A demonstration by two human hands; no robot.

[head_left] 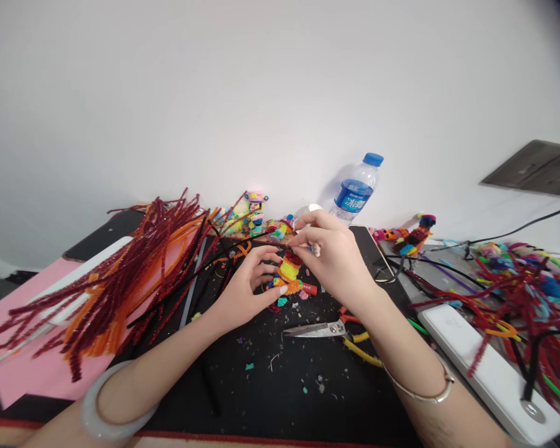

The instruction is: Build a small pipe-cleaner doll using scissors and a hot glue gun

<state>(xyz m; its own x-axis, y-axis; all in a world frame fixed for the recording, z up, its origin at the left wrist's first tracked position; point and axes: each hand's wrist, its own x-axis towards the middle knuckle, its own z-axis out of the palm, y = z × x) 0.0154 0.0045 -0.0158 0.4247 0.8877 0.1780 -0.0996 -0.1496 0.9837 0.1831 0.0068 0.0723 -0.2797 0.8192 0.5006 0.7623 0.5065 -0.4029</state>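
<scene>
My left hand (247, 287) curls around a small pipe-cleaner figure (289, 272) of yellow, orange and dark red coils, holding it above the black mat (280, 379). My right hand (332, 256) is pinched at the figure's top, where a dark red coil sits, with a long black pipe cleaner (200, 264) running off to the left from the fingers. A pale bangle is on my left wrist and a thin silver one on my right.
A heap of dark red and orange pipe cleaners (116, 280) lies left. Scissors (315, 330) lie on the mat below my hands. A water bottle (354, 190), finished figures (252, 211), a white keyboard (490, 370) and more tangled pipe cleaners (527, 292) stand behind and right.
</scene>
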